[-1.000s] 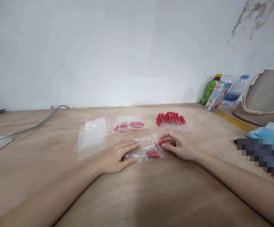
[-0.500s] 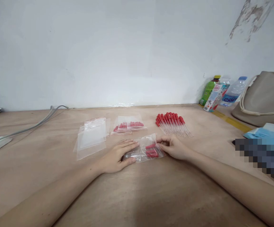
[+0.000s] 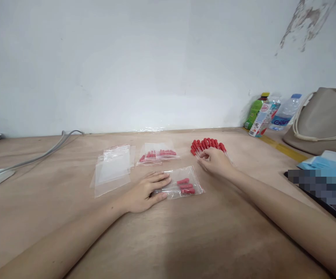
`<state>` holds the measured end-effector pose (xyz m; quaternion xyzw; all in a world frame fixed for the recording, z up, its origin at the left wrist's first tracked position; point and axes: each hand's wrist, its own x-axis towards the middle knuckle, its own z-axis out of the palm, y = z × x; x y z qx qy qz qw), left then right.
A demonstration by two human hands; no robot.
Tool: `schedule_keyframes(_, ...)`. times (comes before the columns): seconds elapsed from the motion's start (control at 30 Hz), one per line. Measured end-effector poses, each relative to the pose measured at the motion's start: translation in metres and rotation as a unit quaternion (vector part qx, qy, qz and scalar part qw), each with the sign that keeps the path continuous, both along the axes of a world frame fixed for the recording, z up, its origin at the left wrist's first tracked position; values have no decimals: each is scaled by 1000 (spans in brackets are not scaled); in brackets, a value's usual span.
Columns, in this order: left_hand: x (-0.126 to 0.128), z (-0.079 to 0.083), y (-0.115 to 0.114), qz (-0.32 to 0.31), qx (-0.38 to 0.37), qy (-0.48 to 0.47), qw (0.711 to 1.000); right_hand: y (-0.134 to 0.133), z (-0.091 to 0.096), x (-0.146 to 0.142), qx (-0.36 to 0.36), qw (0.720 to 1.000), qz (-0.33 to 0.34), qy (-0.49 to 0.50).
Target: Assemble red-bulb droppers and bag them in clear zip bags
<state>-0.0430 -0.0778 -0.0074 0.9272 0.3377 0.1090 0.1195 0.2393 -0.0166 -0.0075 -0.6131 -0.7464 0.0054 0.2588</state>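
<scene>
My left hand (image 3: pixel 147 192) lies flat with its fingers spread over the left part of a clear zip bag (image 3: pixel 172 179), pressing it to the table. Three red-bulbed droppers (image 3: pixel 187 186) are inside the bag, their bulbs toward its right, red-edged end. My right hand (image 3: pixel 214 161) is over the near left side of a fanned pile of droppers with red bulbs (image 3: pixel 205 143) and clear stems. Its thumb and forefinger are bent, with a small gap between them, at the stems. The hand hides part of the pile.
Beyond my left hand lie filled bags of red-bulbed droppers (image 3: pixel 158 154). Flat clear bags (image 3: pixel 112 166) are stacked to the left, near a grey cable (image 3: pixel 50 149). Bottles (image 3: pixel 285 112), a carton (image 3: pixel 261 120), a grey handbag (image 3: pixel 321 120) and a blue packet (image 3: pixel 316 164) stand or lie at right.
My right hand has let go of the zip bag's right end and moved up and right to the dropper pile. The bag now lies flatter; my left hand stays on it.
</scene>
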Motion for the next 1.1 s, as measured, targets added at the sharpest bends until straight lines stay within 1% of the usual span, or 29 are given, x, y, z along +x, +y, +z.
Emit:
schedule_keyframes(0.13,0,-1,0,1,0,-4,1000,11,4,-19,-52,993,-76,-73)
schedule_keyframes(0.27,-1,-2,0,4,2,-2,1000,17,8,-38,-113,981,-113,-106)
schedule_keyframes(0.37,-1,-1,0,4,5,-1,1000,14,11,-43,-116,981,-109,-108)
schedule_keyframes(0.47,-1,-1,0,-2,9,-6,1000,7,12,-39,-93,987,-85,-100)
schedule_keyframes(0.63,-1,0,0,0,12,-8,1000,0,5,-27,-50,995,-20,-88)
schedule_keyframes(0.7,0,0,-1,5,8,-7,1000,5,0,-27,-43,998,-2,-52)
schedule_keyframes(0.8,0,0,-1,8,3,-5,1000,17,-3,-34,-66,997,12,39)
schedule_keyframes(0.87,0,0,-1,9,2,-3,1000,25,-4,-40,-98,993,8,69)
schedule_keyframes(1.0,-1,-1,-1,5,10,0,1000,33,-1,-51,-138,988,-30,59)
schedule_keyframes(1.1,-2,-2,0,1,17,-5,1000,31,4,-50,-137,988,-34,66)
